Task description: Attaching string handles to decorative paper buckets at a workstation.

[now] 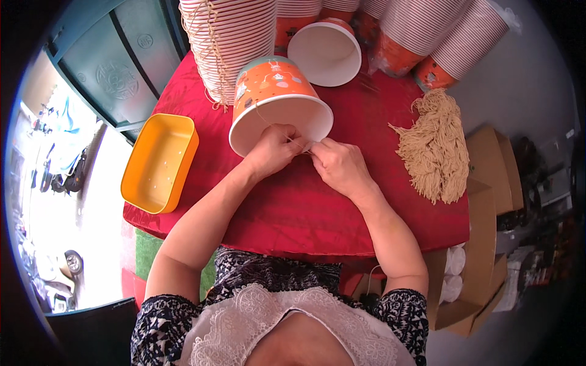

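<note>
An orange paper bucket (274, 85) with a white rim lies tilted on the red-covered table, its open mouth facing me. A thin tan string (259, 113) comes over its rim and runs down to my left hand (278, 149), which is closed on it in front of the mouth. Close by, my right hand (342, 168) pinches at the string by the bucket's lower rim; its fingertips nearly meet those of the left. Something small and pale shows between the fingertips, too small to make out. A bundle of tan strings (433, 149) lies on the table to the right.
A tall stack of nested buckets (232, 43) with strings hanging along it stands behind at the left. Another bucket (326, 55) lies on its side, with more stacks (421, 27) behind. A yellow plastic basket (160, 163) sits at the left table edge. Cardboard boxes (482, 244) stand at the right.
</note>
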The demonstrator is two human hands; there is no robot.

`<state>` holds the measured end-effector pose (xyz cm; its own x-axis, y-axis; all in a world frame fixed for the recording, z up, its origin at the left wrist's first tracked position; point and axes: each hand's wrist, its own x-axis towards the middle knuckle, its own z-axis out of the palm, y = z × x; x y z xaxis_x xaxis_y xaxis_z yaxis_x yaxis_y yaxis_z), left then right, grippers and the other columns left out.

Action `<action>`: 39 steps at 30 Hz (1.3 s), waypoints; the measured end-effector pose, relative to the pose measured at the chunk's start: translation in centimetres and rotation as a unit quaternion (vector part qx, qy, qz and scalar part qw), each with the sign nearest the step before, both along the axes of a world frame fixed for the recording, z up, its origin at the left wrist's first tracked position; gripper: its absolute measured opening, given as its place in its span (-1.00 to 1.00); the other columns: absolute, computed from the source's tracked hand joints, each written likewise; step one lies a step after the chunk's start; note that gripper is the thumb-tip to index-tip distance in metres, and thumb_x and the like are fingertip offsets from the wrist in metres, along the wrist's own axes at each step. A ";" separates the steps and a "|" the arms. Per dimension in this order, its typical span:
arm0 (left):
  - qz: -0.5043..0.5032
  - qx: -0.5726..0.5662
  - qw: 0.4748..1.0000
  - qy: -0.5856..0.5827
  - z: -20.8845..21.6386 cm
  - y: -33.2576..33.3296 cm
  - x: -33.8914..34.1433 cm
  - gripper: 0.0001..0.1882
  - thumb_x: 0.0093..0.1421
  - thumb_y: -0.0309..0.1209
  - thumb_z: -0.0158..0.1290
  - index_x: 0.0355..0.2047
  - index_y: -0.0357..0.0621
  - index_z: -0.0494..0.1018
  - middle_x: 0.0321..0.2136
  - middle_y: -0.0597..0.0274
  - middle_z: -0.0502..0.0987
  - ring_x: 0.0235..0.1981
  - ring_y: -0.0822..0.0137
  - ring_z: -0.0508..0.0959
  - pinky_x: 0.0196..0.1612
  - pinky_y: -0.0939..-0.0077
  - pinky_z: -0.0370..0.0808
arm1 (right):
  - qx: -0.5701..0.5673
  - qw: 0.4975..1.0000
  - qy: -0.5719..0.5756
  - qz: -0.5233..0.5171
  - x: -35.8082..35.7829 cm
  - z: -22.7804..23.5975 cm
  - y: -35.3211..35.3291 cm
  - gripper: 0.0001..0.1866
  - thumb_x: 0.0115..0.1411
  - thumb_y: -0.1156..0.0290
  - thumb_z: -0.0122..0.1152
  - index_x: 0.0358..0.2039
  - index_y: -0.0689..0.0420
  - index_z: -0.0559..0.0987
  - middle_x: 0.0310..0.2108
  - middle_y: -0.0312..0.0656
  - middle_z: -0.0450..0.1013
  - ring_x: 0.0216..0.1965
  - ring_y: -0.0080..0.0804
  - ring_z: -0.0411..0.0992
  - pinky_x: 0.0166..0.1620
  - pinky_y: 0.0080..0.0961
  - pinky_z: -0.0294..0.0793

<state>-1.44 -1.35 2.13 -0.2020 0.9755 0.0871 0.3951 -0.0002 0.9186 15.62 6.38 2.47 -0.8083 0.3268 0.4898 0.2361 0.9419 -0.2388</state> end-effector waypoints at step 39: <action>0.032 0.026 0.999 0.033 0.0 -0.5 1.9 -0.92 0.17 -0.54 0.07 -0.38 -0.35 0.46 -0.54 0.17 0.51 -0.57 0.43 0.47 -0.51 0.47 0.43 | -0.117 0.979 0.103 -0.132 0.0 1.1 -0.7 -0.84 0.13 0.40 0.16 -0.46 0.22 0.43 -0.57 0.04 0.48 -0.49 0.05 0.51 -0.45 -0.08 0.46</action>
<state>0.45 -1.87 2.12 -0.2562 0.9546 0.1518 0.4549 -0.0195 0.8903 15.58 5.65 3.58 -0.5732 0.6332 0.5201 0.3873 0.7687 -0.5090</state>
